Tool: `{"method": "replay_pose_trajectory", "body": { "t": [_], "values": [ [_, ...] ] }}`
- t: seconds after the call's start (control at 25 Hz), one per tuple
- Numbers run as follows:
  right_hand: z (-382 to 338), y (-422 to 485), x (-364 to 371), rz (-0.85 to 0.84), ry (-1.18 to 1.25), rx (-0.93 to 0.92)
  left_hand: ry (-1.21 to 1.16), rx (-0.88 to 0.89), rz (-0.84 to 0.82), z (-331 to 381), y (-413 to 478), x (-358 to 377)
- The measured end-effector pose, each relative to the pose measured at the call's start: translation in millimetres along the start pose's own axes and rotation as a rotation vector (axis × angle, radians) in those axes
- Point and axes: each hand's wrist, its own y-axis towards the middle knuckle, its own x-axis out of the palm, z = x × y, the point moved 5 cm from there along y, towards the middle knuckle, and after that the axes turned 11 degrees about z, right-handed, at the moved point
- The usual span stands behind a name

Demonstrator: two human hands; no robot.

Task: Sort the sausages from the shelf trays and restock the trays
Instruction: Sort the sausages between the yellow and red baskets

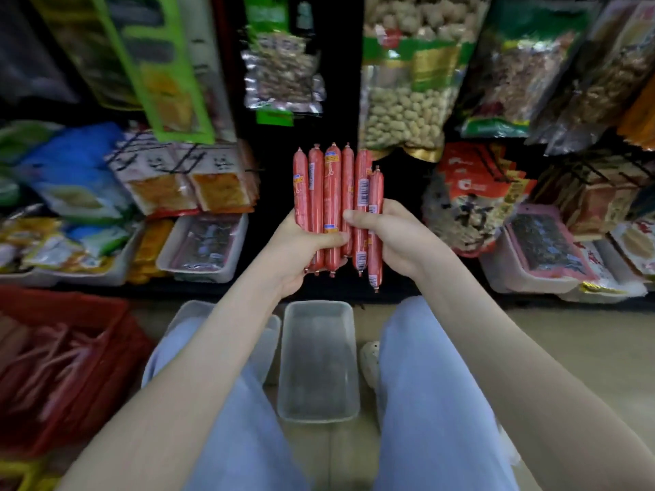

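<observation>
Several red-wrapped sausages point(333, 186) stand upright in a row in front of the dark shelf gap. My left hand point(301, 249) grips the left part of the bundle, thumb across the front. My right hand point(386, 239) grips the right sausages, thumb laid over them. An empty clear plastic tray point(319, 412) lies on the floor between my knees. A second clear tray point(195, 310) sits to its left, mostly hidden by my left arm and leg.
A red crate point(117, 334) with more red sausages stands on the floor at left. Shelf trays of packaged snacks point(205, 246) and seaweed packs point(546, 242) flank the gap. Bags of peanuts point(404, 115) hang above.
</observation>
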Motion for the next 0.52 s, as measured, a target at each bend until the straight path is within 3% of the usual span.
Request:
{"method": "replay_pose_trajectory", "body": {
  "t": [0.2,0.52],
  "values": [
    [14,15,132,-0.254,-0.003,0.025,-0.084,0.091,0.341,6,-21,-122],
    [66,-22,327,-0.743,-0.02,0.231,-0.24,0.142,0.801,-9,-111,-293]
  ]
}}
